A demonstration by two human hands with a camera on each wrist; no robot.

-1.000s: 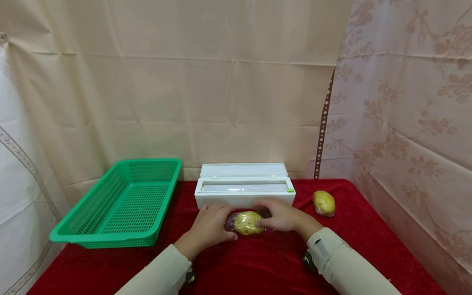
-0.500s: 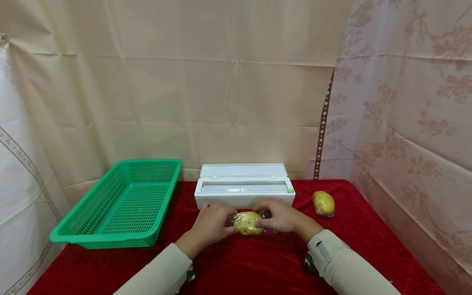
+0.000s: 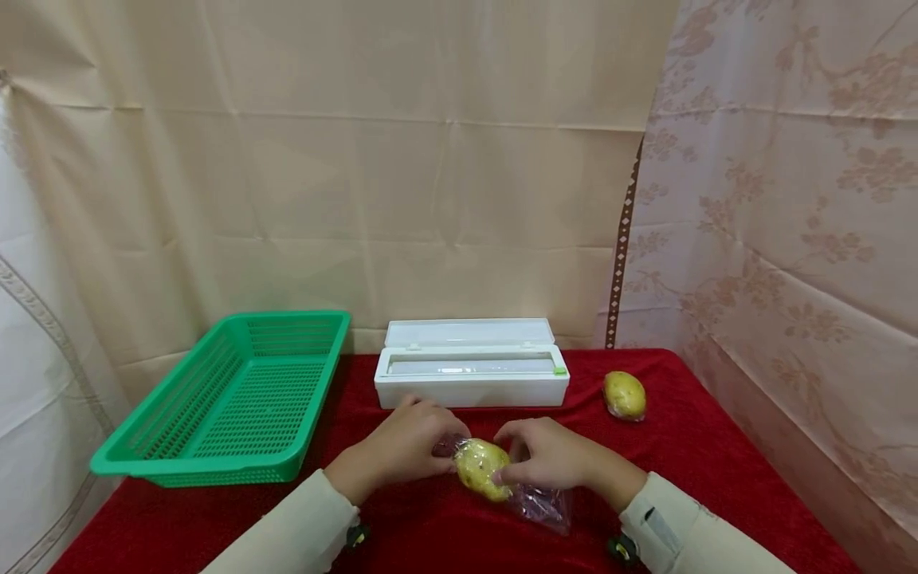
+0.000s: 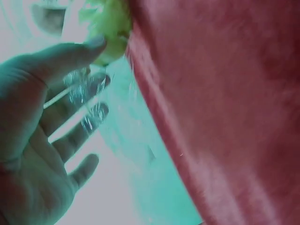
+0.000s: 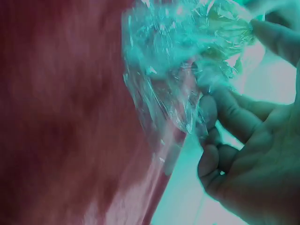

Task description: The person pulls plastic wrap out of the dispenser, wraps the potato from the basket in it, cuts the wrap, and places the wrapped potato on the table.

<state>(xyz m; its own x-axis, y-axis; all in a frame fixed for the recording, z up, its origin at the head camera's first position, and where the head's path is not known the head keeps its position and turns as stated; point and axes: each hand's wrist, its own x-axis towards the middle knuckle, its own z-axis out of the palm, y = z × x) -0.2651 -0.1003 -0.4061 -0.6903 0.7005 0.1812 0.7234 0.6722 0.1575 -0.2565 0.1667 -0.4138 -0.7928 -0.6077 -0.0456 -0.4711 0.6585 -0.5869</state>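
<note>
A yellow potato (image 3: 479, 464) in clear plastic wrap is held between both hands just above the red cloth, tilted down to the right. My left hand (image 3: 405, 445) pinches its left end; in the left wrist view the thumb lies against the potato (image 4: 115, 33), with wrap across the fingers behind. My right hand (image 3: 555, 454) grips the right end, thumb on the potato's side. A loose tail of wrap (image 3: 543, 507) hangs past that hand. In the right wrist view the crumpled wrap (image 5: 159, 56) spreads beside curled fingers (image 5: 208, 112).
A white wrap dispenser box (image 3: 471, 391) with its lid raised stands behind the hands. Another wrapped potato (image 3: 624, 395) lies at the right on the red cloth (image 3: 703, 462). On the left sits a green perforated basket (image 3: 197, 470). Curtains hang behind and at the sides.
The potato has come toward me and turned, its right end now lower. The right hand has moved nearer with it, and the tail of wrap now shows spread out at the right.
</note>
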